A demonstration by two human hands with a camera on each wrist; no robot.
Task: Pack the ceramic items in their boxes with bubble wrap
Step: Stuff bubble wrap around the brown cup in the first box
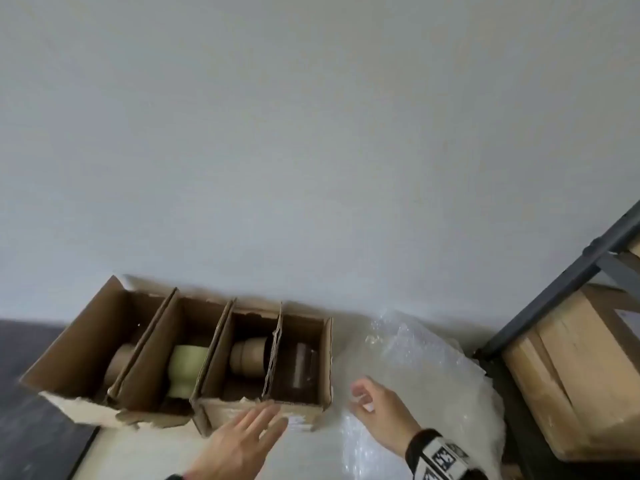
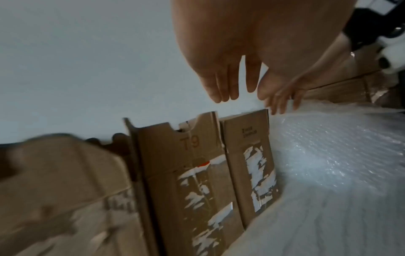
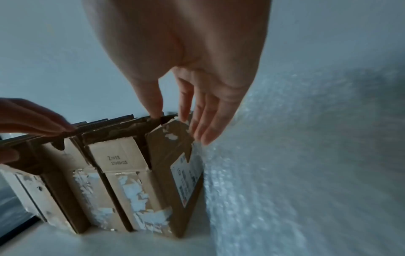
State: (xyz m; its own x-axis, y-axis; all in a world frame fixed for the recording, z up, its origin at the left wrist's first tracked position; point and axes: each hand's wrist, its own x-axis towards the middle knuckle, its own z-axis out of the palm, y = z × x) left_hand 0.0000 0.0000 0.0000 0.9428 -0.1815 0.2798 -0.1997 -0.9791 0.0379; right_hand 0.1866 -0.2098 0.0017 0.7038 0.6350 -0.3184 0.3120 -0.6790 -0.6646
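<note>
Four open cardboard boxes (image 1: 180, 355) stand in a row against the wall, and that row is our landmark. Each box holds a ceramic piece lying on its side: a brown pot (image 1: 119, 362) at the far left end, a pale green vase (image 1: 185, 370) next, a tan pot (image 1: 247, 355) third, and a dark cylinder (image 1: 303, 370) in the rightmost box, too shadowed to read well. The left hand (image 1: 239, 441) hovers at the near edge of the two right-hand boxes, fingers straight and spread, holding nothing. The right hand (image 1: 379, 412) hangs just off the row's right end, fingers loosely extended above the bubble wrap (image 1: 422, 386); whether the fingertips touch it, I cannot tell. That bubble wrap lies heaped on the white table (image 1: 145, 455) directly right of the boxes. Further right again, a dark metal shelf (image 1: 568, 282) carries a large carton (image 1: 575, 375).
</note>
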